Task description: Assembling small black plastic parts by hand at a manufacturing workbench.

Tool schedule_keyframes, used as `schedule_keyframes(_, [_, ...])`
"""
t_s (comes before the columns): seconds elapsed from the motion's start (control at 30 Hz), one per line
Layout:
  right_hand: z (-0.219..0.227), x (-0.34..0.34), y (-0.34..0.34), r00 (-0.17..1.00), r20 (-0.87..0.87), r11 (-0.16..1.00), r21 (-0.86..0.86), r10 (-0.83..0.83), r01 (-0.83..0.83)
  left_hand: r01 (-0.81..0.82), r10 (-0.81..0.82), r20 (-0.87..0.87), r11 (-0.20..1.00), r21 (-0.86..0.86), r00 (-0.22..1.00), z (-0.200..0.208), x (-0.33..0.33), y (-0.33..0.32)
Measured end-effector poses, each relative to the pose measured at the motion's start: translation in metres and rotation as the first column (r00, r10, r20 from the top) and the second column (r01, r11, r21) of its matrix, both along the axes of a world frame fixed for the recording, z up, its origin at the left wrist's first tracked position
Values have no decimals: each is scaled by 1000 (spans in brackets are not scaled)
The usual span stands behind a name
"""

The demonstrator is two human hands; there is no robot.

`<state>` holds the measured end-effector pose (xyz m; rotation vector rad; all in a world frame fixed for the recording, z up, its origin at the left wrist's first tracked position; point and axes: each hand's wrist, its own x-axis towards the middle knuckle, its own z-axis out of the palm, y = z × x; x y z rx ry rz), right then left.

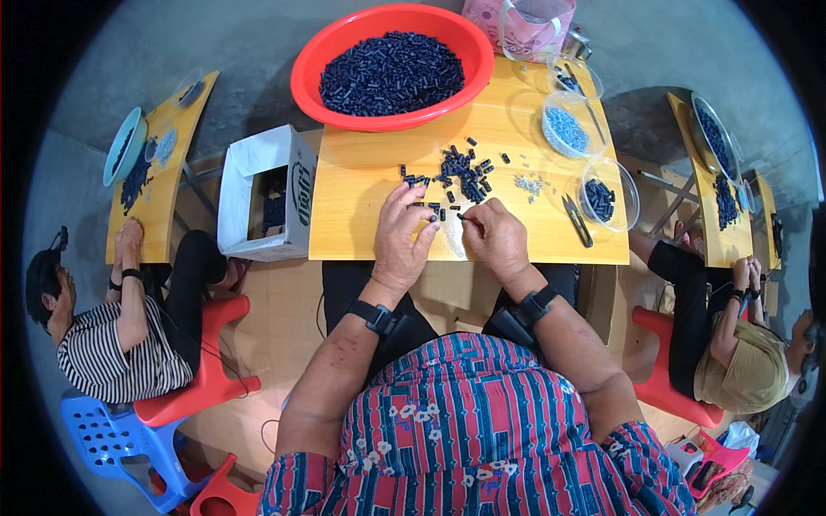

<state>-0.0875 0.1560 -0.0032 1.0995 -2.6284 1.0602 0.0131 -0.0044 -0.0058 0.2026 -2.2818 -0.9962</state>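
My left hand (pixel 401 239) is at the table's near edge, its thumb and fingers pinched around a small black cylindrical piece (pixel 433 218). Just across from it, my right hand (pixel 499 241) is closed in a pinch, with a small dark tip (pixel 461 217) poking out from the fingertips. What kind of part this is, I cannot make out. Loose black pieces (pixel 465 176) lie in a heap beyond both hands, and several more are scattered by my left fingers. Right of the heap are small clear or silvery bits (pixel 531 185).
A red basin (pixel 308 82) full of black pieces stands at the back. On the right are tweezers (pixel 577 222), a tub of black pieces (pixel 631 196) and a tub of pale blue bits (pixel 551 148). A white carton (pixel 267 202) adjoins the table's left side. Two people sit at side tables.
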Motion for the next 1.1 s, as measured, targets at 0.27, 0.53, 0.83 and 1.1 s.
schedule_keyframes(0.27, [1,0,13,996,54,993,87,78,-82,-27,30,12,982,-189,999,3,0,7])
schedule_keyframes(0.53, [-7,1,16,991,-13,989,51,137,-136,4,3,47,990,-142,999,0,2,29])
schedule_keyframes(0.83, [-7,-3,24,974,7,974,-10,225,-225,-11,19,129,998,-63,991,-1,-3,36])
schedule_keyframes(1.1, [-4,-6,26,958,64,960,-3,280,-280,20,-9,142,997,-76,990,2,-5,36])
